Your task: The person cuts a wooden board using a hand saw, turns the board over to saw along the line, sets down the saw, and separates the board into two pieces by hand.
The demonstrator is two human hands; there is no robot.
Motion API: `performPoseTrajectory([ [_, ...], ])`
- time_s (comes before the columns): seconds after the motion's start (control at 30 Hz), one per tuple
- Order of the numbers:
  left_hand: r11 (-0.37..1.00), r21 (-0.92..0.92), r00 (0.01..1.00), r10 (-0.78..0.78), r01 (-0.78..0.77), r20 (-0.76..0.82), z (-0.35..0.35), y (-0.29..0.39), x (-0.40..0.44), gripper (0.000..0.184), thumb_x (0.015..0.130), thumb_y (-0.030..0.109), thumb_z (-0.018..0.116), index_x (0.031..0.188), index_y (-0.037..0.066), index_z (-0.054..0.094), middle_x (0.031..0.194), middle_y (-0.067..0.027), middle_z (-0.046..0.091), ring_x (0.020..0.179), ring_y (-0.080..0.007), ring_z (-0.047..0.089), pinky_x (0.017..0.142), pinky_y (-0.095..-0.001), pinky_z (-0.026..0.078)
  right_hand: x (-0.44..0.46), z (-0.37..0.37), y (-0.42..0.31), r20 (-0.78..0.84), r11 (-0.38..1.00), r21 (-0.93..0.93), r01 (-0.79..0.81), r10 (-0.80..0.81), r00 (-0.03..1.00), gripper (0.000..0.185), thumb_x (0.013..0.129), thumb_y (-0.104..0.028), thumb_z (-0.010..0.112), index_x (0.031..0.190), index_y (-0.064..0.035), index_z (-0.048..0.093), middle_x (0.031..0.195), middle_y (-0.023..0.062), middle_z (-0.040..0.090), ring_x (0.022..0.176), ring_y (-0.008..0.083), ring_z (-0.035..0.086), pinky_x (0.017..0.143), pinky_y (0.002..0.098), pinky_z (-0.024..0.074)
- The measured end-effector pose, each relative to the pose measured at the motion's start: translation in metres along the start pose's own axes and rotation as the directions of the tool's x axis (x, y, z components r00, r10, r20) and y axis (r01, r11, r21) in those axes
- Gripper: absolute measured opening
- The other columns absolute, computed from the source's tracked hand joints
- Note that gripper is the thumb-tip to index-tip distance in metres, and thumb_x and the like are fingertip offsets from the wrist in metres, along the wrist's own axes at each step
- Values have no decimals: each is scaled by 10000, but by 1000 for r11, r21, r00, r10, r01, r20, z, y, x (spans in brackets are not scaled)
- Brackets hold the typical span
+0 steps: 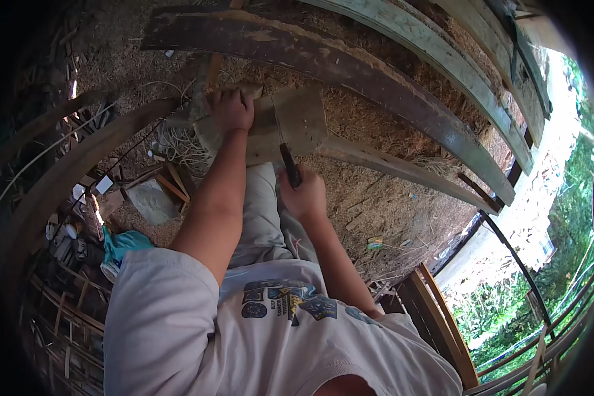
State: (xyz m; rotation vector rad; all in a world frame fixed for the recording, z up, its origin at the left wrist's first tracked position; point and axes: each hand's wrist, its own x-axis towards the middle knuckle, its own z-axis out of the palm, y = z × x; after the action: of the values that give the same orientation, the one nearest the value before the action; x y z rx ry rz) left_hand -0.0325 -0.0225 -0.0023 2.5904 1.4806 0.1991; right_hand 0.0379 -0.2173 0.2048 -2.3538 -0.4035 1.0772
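Observation:
A wide, pale wooden board [303, 119] lies across a support in front of my legs. My left hand [231, 110] is closed on the board's left part, its fingers together and bent over the far edge. The dark handle of a thin-bladed hand saw [288, 162] is wrapped in my right hand [303, 193], at the board's near edge. From the handle the narrow blade runs away from me across the board's middle, where its thin line is hard to make out.
Long curved planks [323, 56] arch across the far side and right. A narrow beam [402, 173] extends right from the board. At left are curved timbers [105, 142], a flat grey slab [153, 201] and a teal bag [122, 245]. Sawdust covers the ground [356, 231].

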Motion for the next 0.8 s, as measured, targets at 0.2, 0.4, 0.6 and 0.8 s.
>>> performPoseTrajectory([
  [0.2,1000,8,999,17,-17,-28,-2,2,-13,191,931,278,592,1022,160,710,1134,-95,701,1292,-323,565,1208,-724,246,-32,0,4,35,999,41,3,-5,999,367,962,-315,715,797,5,642,636,230,621,636,446,665,621,491,508],
  [0.4,999,-52,1000,12,-11,0,-6,0,-17,189,915,261,594,1040,151,682,1166,-97,676,1315,-324,550,1192,-738,270,-45,-20,-11,91,987,102,-123,114,989,381,979,-311,713,831,30,629,701,254,640,712,466,679,654,497,504],
  [0.6,988,-151,999,-41,39,-13,-1,-7,-17,190,902,269,605,1034,146,667,1174,-73,681,1318,-323,557,1191,-731,291,-53,-23,-19,106,999,-50,-2,7,994,439,1007,-382,673,863,31,626,778,282,660,797,509,674,681,515,499],
  [0.8,978,-198,996,-81,70,-47,-11,-3,-13,171,913,260,609,1020,135,653,1171,-78,681,1285,-333,578,1134,-664,392,-55,-26,-28,71,1000,5,-4,4,997,382,1004,-366,694,901,0,658,656,48,555,644,117,533,604,368,458],
])
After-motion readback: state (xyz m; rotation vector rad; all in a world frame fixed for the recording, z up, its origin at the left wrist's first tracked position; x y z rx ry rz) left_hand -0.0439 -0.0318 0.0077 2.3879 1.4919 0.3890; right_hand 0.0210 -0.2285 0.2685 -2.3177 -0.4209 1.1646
